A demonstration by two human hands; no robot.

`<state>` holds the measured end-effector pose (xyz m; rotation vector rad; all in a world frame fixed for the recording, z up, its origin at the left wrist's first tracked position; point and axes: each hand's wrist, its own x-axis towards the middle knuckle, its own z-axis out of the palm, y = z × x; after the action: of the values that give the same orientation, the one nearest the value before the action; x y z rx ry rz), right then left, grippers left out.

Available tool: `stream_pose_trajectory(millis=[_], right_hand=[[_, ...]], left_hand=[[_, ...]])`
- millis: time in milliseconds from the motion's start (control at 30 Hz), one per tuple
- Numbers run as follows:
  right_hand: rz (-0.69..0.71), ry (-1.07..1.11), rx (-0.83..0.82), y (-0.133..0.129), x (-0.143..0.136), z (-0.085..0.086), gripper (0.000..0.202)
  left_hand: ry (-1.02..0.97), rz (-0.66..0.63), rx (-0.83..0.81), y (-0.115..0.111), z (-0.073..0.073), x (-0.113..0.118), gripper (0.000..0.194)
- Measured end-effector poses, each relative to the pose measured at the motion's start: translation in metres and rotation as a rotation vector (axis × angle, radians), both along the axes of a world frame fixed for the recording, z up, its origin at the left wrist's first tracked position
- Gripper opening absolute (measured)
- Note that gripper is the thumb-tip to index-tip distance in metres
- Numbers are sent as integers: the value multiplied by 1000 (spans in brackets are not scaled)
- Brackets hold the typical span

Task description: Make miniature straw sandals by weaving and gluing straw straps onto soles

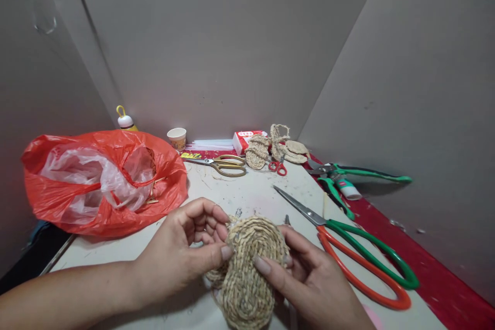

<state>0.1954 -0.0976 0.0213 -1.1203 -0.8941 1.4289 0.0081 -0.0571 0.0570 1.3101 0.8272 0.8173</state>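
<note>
A woven straw sole (247, 278) of coiled, braided fibre, narrower at its middle, stands tilted up at the front centre of the table. My right hand (309, 278) grips its right side, the thumb on the face and the fingers behind the edge. On the other side my left hand (189, 247) pinches at the upper left edge, thumb and forefinger close together, the other fingers curled. Behind the sole's left side another woven piece (215, 274) shows in part. What lies between my left fingertips is too small to tell.
A red plastic bag (104, 180) fills the table's left. Large scissors (348, 247) lie at right, with green pruning shears (336, 180) beyond. At the back are brass scissors (224, 164), a paper cup (177, 139), small red scissors (277, 166) and woven pieces (257, 152).
</note>
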Motion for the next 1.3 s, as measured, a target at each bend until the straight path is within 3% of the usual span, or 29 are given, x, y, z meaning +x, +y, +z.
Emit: stream_pose_trajectory(millis=[500, 667, 1000, 1300], right_hand=[[-44, -13, -51, -5, -3, 6, 38], [-79, 6, -64, -5, -5, 11, 39], [-129, -11, -65, -4, -8, 11, 38], [-64, 27, -59, -4, -3, 5, 40]], left_hand=[[-73, -56, -208, 5, -5, 2, 30], [-85, -86, -222, 8, -5, 1, 23], [-64, -67, -156, 6, -9, 2, 31], [-72, -77, -173, 8, -10, 1, 29]])
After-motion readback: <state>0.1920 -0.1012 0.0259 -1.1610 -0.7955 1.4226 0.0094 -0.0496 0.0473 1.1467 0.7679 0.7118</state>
